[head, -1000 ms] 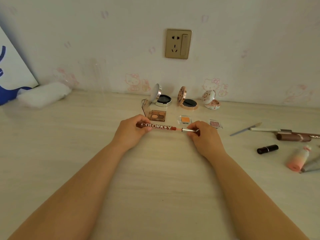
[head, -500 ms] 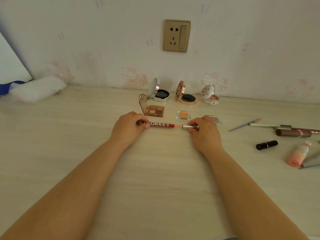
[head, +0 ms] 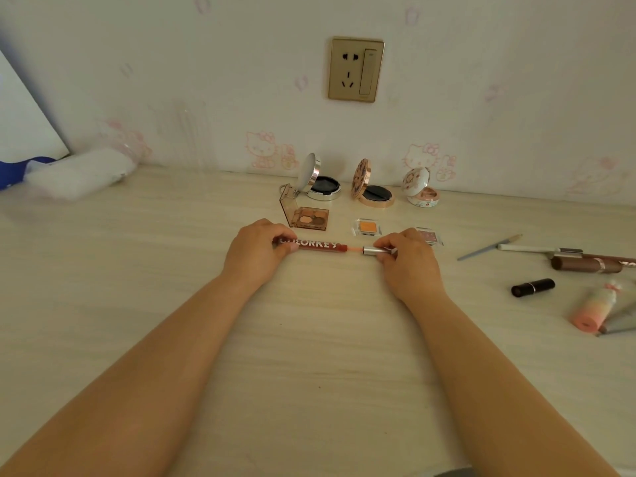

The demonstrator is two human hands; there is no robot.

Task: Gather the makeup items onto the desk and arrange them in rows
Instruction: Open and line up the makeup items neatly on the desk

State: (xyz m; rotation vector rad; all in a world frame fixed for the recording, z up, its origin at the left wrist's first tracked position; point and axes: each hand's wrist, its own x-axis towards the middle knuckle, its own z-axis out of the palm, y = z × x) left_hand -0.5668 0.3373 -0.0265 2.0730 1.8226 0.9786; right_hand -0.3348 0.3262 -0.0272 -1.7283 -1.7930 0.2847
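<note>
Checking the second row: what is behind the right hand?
A small pinkish eyeshadow pan lies behind the right hand on the desk; its near edge is covered by the knuckles.

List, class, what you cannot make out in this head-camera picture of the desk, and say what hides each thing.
1. First letters on the red lettered lip-gloss tube: covered by the left hand.
2. Far end of the silver cap: inside the right hand.
3. Brown tube and grey pencils: cut off by the right edge.
4. Small pink eyeshadow pan: partly behind the right hand.
</note>
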